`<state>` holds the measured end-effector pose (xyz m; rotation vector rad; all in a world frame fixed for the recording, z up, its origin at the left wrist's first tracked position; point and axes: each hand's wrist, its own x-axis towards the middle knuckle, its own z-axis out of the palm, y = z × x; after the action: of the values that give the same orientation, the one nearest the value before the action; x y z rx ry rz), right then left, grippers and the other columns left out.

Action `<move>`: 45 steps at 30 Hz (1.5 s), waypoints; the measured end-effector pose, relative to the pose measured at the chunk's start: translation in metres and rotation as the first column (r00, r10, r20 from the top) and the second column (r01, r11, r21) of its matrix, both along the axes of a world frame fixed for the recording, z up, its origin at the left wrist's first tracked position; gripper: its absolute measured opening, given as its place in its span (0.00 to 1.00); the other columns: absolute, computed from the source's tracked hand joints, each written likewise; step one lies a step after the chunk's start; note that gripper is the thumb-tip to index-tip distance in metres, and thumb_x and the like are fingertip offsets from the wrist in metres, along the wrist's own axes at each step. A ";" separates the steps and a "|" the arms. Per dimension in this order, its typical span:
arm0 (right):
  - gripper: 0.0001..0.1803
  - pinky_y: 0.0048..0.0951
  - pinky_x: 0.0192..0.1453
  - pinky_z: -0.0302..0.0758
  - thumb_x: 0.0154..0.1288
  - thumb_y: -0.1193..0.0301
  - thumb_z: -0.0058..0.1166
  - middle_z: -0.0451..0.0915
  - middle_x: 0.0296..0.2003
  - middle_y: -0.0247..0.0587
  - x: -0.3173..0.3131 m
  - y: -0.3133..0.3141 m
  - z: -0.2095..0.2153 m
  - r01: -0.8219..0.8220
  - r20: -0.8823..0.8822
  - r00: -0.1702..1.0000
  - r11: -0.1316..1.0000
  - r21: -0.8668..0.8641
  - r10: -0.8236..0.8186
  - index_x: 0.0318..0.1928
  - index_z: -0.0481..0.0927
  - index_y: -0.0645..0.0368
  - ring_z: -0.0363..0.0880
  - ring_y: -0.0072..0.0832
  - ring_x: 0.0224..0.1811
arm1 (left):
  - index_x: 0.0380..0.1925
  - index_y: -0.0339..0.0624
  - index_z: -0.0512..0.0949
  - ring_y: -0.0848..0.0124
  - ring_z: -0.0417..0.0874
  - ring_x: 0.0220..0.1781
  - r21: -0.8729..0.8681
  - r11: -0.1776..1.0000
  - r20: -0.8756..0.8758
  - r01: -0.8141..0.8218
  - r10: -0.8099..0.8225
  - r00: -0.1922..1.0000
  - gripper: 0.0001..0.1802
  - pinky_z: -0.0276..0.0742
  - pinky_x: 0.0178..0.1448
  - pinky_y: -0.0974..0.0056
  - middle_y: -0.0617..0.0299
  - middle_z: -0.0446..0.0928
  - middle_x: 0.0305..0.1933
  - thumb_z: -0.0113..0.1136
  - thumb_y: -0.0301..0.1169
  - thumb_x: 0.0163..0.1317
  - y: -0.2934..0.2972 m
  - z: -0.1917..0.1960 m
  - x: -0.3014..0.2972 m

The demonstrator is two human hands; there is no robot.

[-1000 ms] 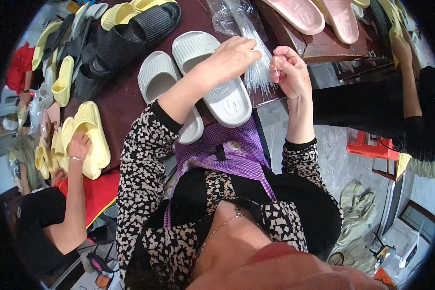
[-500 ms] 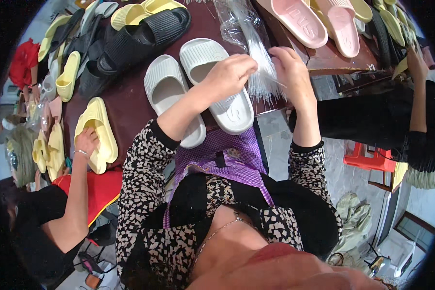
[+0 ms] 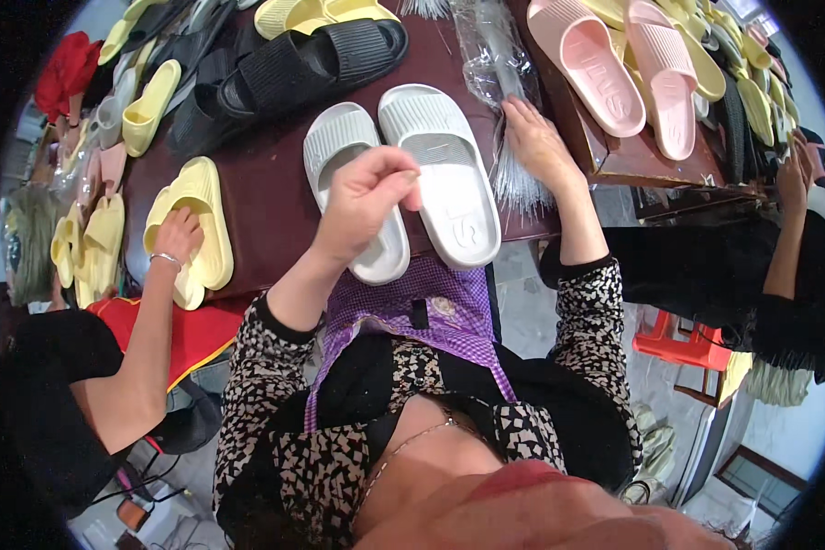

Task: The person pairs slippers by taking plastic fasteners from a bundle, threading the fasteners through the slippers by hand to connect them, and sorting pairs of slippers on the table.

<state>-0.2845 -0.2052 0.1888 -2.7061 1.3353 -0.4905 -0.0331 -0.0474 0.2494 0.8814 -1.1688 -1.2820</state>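
Observation:
A pair of white slide slippers stands side by side on the table in front of me, the left slipper and the right slipper. My left hand is above them, thumb and fingers pinched together. Whatever that pinch holds, if anything, is too small to make out. My right hand, fingers stretched out, rests at the edge of a bundle of thin clear plastic strands. The strands spread out of a clear plastic bag just right of the slippers.
Black slides lie at the far left of the dark red table. Pink slides sit on a raised brown surface at right. On the left, a co-worker's hand is on a yellow slide. Another person's hand shows far right.
My left hand has moved away from my right hand, leftward and toward me, over the slippers. My right hand has flattened onto the strands. The whole view has shifted slightly.

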 end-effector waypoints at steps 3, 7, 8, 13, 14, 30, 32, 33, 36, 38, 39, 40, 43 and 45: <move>0.24 0.40 0.66 0.60 0.63 0.71 0.43 0.64 0.61 0.52 0.000 0.002 0.002 0.023 -0.004 1.000 1.000 -0.011 -0.023 0.60 0.64 0.62 0.60 0.43 0.65 | 0.34 0.34 0.75 0.76 0.76 0.29 0.054 0.997 -0.107 -0.064 0.069 0.992 0.04 0.73 0.37 0.72 0.62 0.76 0.26 0.51 0.22 0.61 0.013 -0.003 0.015; 0.25 0.41 0.66 0.60 0.63 0.71 0.42 0.65 0.61 0.51 0.001 -0.002 0.000 0.068 -0.012 0.998 0.998 0.006 -0.067 0.61 0.63 0.61 0.61 0.43 0.65 | 0.35 0.33 0.74 0.75 0.76 0.28 0.118 0.989 -0.282 -0.086 0.117 0.952 0.04 0.73 0.37 0.71 0.61 0.75 0.25 0.51 0.21 0.61 0.024 -0.014 0.023; 0.25 0.41 0.66 0.60 0.63 0.72 0.41 0.65 0.61 0.51 0.003 -0.002 0.001 0.083 -0.013 0.996 0.996 0.016 -0.083 0.62 0.63 0.60 0.61 0.42 0.65 | 0.34 0.33 0.74 0.75 0.76 0.28 0.136 0.988 -0.293 -0.079 0.116 0.949 0.04 0.73 0.37 0.71 0.61 0.75 0.25 0.51 0.21 0.61 0.028 -0.014 0.021; 0.26 0.45 0.66 0.59 0.64 0.70 0.39 0.64 0.62 0.49 0.005 -0.002 0.004 0.087 -0.078 0.993 0.996 0.023 -0.085 0.63 0.60 0.60 0.60 0.42 0.66 | 0.35 0.32 0.73 0.72 0.76 0.27 0.188 0.982 -0.279 0.011 0.043 0.959 0.05 0.75 0.36 0.67 0.59 0.75 0.24 0.49 0.19 0.60 0.050 -0.024 0.000; 0.25 0.45 0.65 0.59 0.63 0.71 0.39 0.64 0.62 0.49 0.006 -0.003 0.003 0.109 -0.080 0.991 0.994 0.007 -0.108 0.62 0.60 0.60 0.61 0.42 0.65 | 0.36 0.32 0.73 0.70 0.77 0.26 0.195 0.980 -0.261 0.050 0.003 0.965 0.06 0.76 0.35 0.65 0.57 0.75 0.24 0.47 0.18 0.60 0.054 -0.028 -0.005; 0.21 0.42 0.60 0.66 0.63 0.74 0.43 0.69 0.57 0.52 -0.005 -0.014 -0.003 0.117 0.083 0.991 0.988 -0.104 -0.108 0.57 0.68 0.61 0.67 0.46 0.59 | 0.35 0.34 0.73 0.77 0.71 0.18 0.103 0.994 -0.481 0.038 0.016 0.877 0.04 0.68 0.24 0.75 0.62 0.72 0.19 0.50 0.22 0.62 0.078 -0.001 0.036; 0.18 0.40 0.56 0.70 0.62 0.74 0.47 0.72 0.54 0.55 -0.009 -0.002 0.011 0.096 0.183 0.981 0.982 -0.164 -0.066 0.53 0.72 0.64 0.72 0.48 0.55 | 0.36 0.33 0.74 0.78 0.71 0.18 0.152 0.988 -0.435 -0.001 0.067 0.898 0.05 0.67 0.24 0.76 0.63 0.72 0.19 0.51 0.22 0.62 0.072 0.000 0.035; 0.18 0.40 0.56 0.70 0.62 0.74 0.47 0.72 0.54 0.55 -0.005 0.008 0.024 0.081 0.186 0.981 0.982 -0.173 -0.048 0.53 0.72 0.64 0.72 0.48 0.55 | 0.36 0.33 0.74 0.79 0.71 0.18 0.209 0.977 -0.384 -0.045 0.124 0.915 0.05 0.66 0.23 0.77 0.63 0.72 0.19 0.51 0.23 0.61 0.070 0.002 0.035; 0.11 0.30 0.47 0.74 0.60 0.76 0.54 0.79 0.42 0.49 0.019 0.054 0.077 -0.035 0.380 0.923 0.995 -0.093 0.068 0.44 0.78 0.66 0.79 0.38 0.43 | 0.36 0.33 0.74 0.81 0.70 0.18 0.259 0.962 -0.273 -0.084 0.156 0.949 0.05 0.65 0.22 0.79 0.64 0.73 0.19 0.51 0.23 0.61 0.059 0.013 0.030; 0.09 0.25 0.43 0.73 0.60 0.77 0.54 0.80 0.37 0.44 0.041 0.091 0.100 -0.242 0.551 0.825 0.960 0.137 0.130 0.42 0.79 0.65 0.79 0.29 0.39 | 0.36 0.34 0.75 0.83 0.70 0.18 0.278 0.960 -0.167 -0.033 0.082 0.983 0.06 0.63 0.21 0.79 0.65 0.73 0.20 0.52 0.24 0.62 0.051 0.020 0.023; 0.08 0.23 0.42 0.72 0.61 0.78 0.53 0.80 0.36 0.43 0.049 0.105 0.106 -0.372 0.633 0.760 0.897 0.241 0.146 0.41 0.80 0.65 0.78 0.25 0.38 | 0.36 0.34 0.75 0.83 0.70 0.18 0.269 0.962 -0.165 -0.036 0.083 0.983 0.06 0.63 0.21 0.79 0.65 0.73 0.20 0.52 0.24 0.62 0.044 0.020 0.016; 0.08 0.23 0.42 0.72 0.61 0.78 0.53 0.80 0.36 0.43 0.056 0.112 0.107 -0.376 0.634 0.758 0.897 0.233 0.153 0.41 0.80 0.65 0.78 0.25 0.38 | 0.36 0.34 0.75 0.84 0.69 0.18 0.257 0.966 -0.168 0.042 0.002 0.986 0.06 0.63 0.21 0.79 0.65 0.74 0.21 0.52 0.25 0.61 0.038 0.016 0.008; 0.07 0.22 0.40 0.72 0.59 0.79 0.54 0.80 0.35 0.42 0.066 0.123 0.110 -0.510 0.723 0.658 0.831 0.221 0.211 0.38 0.80 0.66 0.77 0.26 0.35 | 0.36 0.34 0.76 0.85 0.69 0.18 0.234 0.961 -0.154 0.146 -0.112 0.982 0.07 0.63 0.22 0.80 0.65 0.75 0.22 0.53 0.25 0.61 0.025 0.024 -0.012; 0.06 0.22 0.39 0.72 0.60 0.79 0.54 0.80 0.34 0.43 0.064 0.120 0.105 -0.515 0.765 0.613 0.835 0.194 0.200 0.38 0.79 0.66 0.77 0.26 0.34 | 0.35 0.34 0.77 0.85 0.68 0.18 0.229 0.956 -0.125 0.184 -0.159 0.979 0.07 0.64 0.23 0.80 0.65 0.75 0.23 0.53 0.26 0.62 0.023 0.027 -0.019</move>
<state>-0.2209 -0.0853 0.2941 -1.9864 0.5445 -0.9740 -0.0526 -0.0247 0.2768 0.8880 -1.0383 -1.6186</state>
